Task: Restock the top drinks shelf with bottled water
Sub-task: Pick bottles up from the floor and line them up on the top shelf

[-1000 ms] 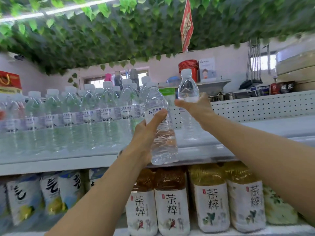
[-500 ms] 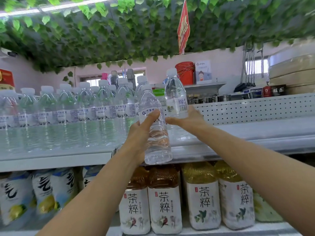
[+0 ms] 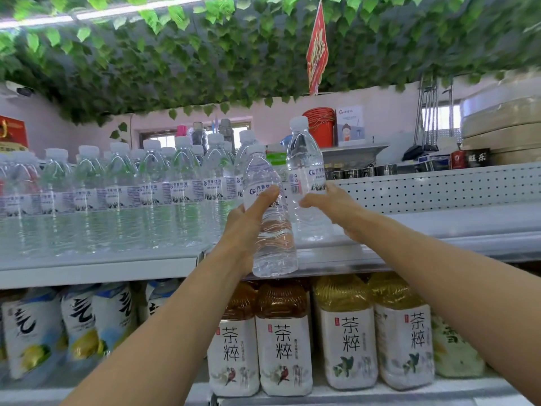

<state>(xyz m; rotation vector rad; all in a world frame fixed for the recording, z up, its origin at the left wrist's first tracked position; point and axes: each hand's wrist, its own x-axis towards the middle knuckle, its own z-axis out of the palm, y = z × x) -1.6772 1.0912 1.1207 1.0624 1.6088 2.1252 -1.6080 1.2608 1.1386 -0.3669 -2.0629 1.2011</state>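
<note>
My left hand (image 3: 248, 227) grips a clear water bottle (image 3: 270, 230) by its middle and holds it upright just in front of the top shelf's front edge (image 3: 409, 253). My right hand (image 3: 336, 209) holds a second water bottle (image 3: 306, 177) low on its body; that bottle stands upright on the top shelf, just right of the rows. Several rows of the same white-capped water bottles (image 3: 117, 194) fill the left part of the shelf. The shelf to the right of my right hand is bare.
A white perforated back panel (image 3: 439, 186) closes the shelf behind. On the shelf below stand tea bottles (image 3: 345, 332) and white-labelled drinks (image 3: 82, 320). Leafy vines (image 3: 205, 54) and a red pennant (image 3: 317, 51) hang overhead. Buckets and boxes sit beyond the panel.
My right hand has brought its bottle leftward and down onto the shelf next to the rows. The left hand's bottle has stayed in front of the shelf edge.
</note>
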